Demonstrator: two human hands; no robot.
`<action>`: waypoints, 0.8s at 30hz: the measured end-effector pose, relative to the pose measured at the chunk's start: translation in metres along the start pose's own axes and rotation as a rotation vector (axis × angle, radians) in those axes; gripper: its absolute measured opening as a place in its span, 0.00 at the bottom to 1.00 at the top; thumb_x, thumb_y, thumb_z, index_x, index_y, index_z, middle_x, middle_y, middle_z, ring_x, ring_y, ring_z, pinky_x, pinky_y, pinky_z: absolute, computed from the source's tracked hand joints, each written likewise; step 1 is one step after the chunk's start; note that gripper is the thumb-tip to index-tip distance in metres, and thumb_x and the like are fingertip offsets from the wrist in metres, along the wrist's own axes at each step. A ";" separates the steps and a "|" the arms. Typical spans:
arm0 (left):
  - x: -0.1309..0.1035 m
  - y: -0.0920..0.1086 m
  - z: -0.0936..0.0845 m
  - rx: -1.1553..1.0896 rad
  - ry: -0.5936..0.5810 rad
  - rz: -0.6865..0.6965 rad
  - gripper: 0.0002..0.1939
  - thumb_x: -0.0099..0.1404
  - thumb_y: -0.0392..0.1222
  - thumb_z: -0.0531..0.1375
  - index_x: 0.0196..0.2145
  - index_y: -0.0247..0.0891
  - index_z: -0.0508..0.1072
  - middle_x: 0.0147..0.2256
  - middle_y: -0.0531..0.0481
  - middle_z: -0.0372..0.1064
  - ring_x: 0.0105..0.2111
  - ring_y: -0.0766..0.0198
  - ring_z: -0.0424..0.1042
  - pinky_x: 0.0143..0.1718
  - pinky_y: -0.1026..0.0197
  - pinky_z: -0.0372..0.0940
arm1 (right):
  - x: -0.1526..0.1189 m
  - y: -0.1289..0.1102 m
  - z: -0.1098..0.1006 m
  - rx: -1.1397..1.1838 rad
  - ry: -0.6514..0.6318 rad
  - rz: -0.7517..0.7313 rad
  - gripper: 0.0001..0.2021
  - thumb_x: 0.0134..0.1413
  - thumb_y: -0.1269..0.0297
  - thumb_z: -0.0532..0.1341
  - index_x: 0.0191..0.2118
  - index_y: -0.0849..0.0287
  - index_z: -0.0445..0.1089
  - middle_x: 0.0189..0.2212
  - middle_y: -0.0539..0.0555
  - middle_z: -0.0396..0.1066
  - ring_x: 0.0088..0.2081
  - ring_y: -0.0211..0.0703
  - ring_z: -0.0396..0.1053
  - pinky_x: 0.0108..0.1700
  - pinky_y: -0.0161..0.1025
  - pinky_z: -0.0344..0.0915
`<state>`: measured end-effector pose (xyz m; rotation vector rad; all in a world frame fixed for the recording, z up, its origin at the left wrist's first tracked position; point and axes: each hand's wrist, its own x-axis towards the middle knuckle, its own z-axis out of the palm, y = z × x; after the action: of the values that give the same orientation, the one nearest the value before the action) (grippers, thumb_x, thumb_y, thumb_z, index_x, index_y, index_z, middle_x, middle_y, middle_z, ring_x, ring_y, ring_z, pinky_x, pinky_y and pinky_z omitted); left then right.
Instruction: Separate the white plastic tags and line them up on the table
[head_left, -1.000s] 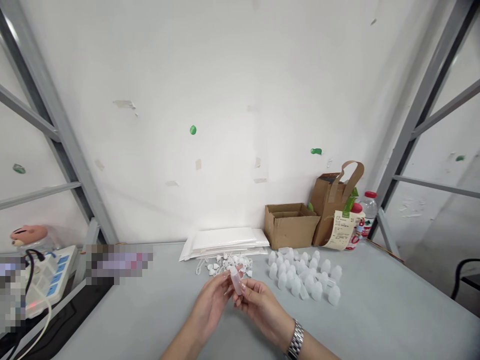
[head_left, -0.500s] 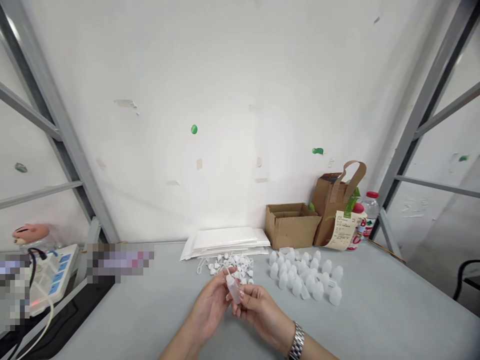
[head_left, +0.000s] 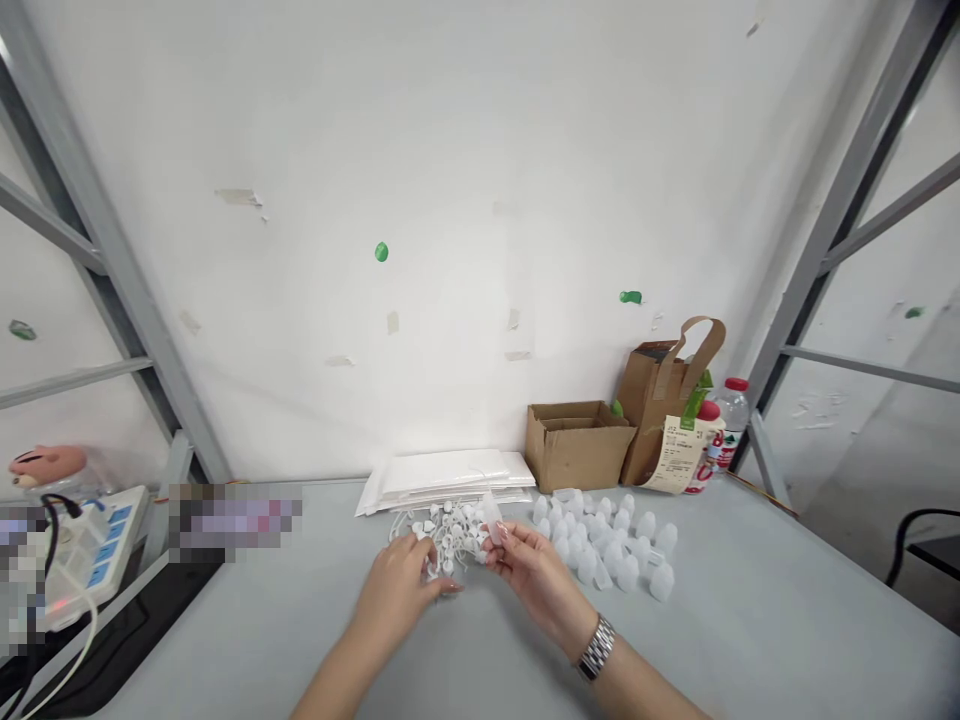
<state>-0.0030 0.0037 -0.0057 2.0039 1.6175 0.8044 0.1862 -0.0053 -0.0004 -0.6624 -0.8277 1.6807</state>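
Observation:
My right hand (head_left: 534, 572), with a metal watch on its wrist, pinches a small translucent plastic bottle (head_left: 491, 515) between thumb and fingers, tilted slightly. My left hand (head_left: 405, 572) is at the near left side of a pile of small white caps with thin loops (head_left: 454, 525). Its thumb is stretched apart from the fingers, whose tips are partly hidden among the caps; nothing shows held in it. To the right of my right hand, several translucent bottles (head_left: 615, 545) are grouped on the grey table (head_left: 480, 660), most of them upright.
Behind the caps lie stacked white flat packs (head_left: 442, 472). An open cardboard box (head_left: 577, 450), a brown paper bag (head_left: 649, 405) and a red-capped bottle (head_left: 731, 420) stand at the back right. On the left are a power strip (head_left: 105, 540) with cables and a black panel (head_left: 150, 625).
My left hand has left the small bottle and moved left onto the caps. My right hand has kept the bottle and moved slightly right and forward. The view has shifted slightly.

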 end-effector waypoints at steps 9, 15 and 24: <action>-0.004 -0.002 0.023 -0.112 0.048 0.027 0.04 0.50 0.42 0.60 0.23 0.42 0.68 0.28 0.49 0.62 0.35 0.53 0.61 0.36 0.59 0.52 | 0.006 0.009 -0.004 -0.308 0.216 -0.108 0.19 0.26 0.56 0.72 0.26 0.61 0.69 0.22 0.50 0.72 0.24 0.39 0.67 0.34 0.39 0.61; -0.001 -0.002 0.018 -0.115 0.093 0.081 0.04 0.51 0.42 0.61 0.22 0.42 0.70 0.30 0.47 0.65 0.36 0.51 0.62 0.38 0.56 0.54 | 0.006 0.011 -0.003 -0.361 0.220 -0.147 0.20 0.25 0.55 0.71 0.25 0.59 0.65 0.19 0.47 0.69 0.22 0.39 0.66 0.31 0.38 0.61; 0.007 0.007 0.008 -0.710 0.296 -0.194 0.17 0.46 0.49 0.65 0.34 0.41 0.72 0.29 0.51 0.71 0.32 0.58 0.68 0.35 0.61 0.59 | 0.006 0.030 -0.003 -0.403 0.212 -0.137 0.19 0.24 0.55 0.72 0.23 0.59 0.65 0.19 0.47 0.67 0.23 0.39 0.64 0.29 0.37 0.59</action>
<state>0.0086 0.0089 -0.0058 1.2545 1.3654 1.4046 0.1697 -0.0037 -0.0258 -1.0166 -1.0435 1.3034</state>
